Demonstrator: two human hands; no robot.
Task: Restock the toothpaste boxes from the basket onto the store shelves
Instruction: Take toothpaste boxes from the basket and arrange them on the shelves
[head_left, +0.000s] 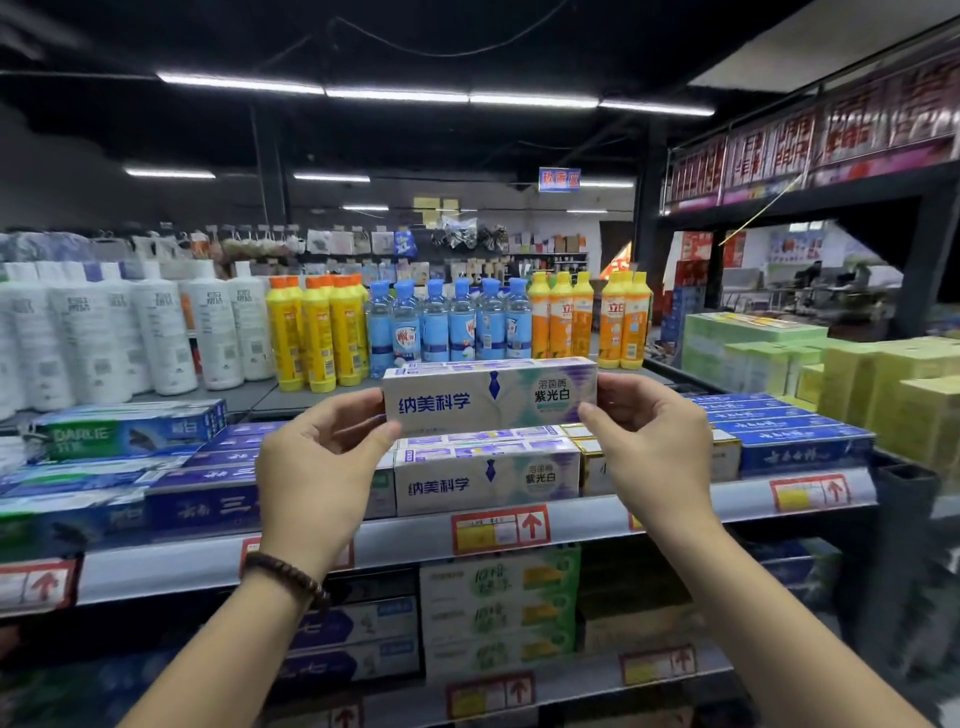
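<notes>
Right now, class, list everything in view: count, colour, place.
held toothpaste box: one, white and purple, above shelf stack
stacked matching boxes: several, white and purple, shelf centre
blue boxes: many, dark blue, shelf right
white bottles: many, white, top left
yellow bottles: several, yellow, top, left of centre
blue bottles: several, light blue, top centre
orange bottles: several, orange, top right
left hand: one, bare, box's left end
right hand: one, bare, box's right end

Head-worn camera faces the shelves (415, 538) close up.

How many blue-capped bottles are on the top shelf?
6 blue-capped bottles, side by side between the yellow bottles and the orange bottles, behind the held toothpaste box. More may hide behind them.
</notes>
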